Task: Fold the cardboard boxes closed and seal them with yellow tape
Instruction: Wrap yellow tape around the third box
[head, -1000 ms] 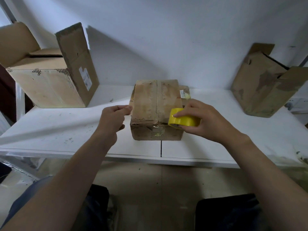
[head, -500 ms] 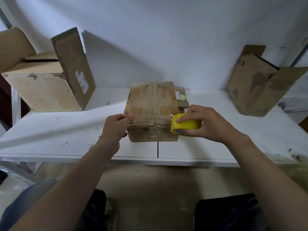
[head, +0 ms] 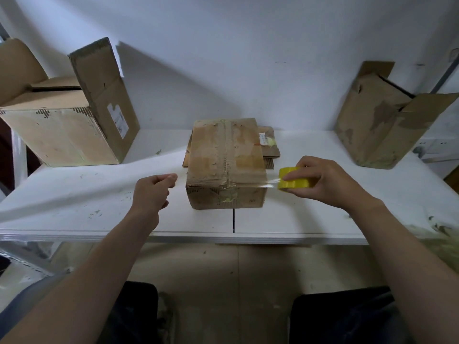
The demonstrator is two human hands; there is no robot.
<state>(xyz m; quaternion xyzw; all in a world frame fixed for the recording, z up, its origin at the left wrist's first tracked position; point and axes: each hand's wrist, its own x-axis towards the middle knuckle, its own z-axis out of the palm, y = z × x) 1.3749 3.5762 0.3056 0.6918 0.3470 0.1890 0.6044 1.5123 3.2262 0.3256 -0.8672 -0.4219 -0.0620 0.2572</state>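
Your right hand (head: 330, 184) grips the tape roll (head: 295, 183) just right of the box (head: 223, 155); your left hand (head: 151, 194), just left of it, pinches the strip (head: 269, 183) stretched across its front edge.

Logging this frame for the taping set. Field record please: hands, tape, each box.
left hand: left of the middle box, thumb and forefinger pinched, apparently on the free end of the tape strip
right hand: grips the yellow tape roll, right of the middle box
tape strip: runs from the roll across the middle box's near top edge
middle box: flaps closed, on the white table
left box: flaps up, open
right box: open, tilted against the wall
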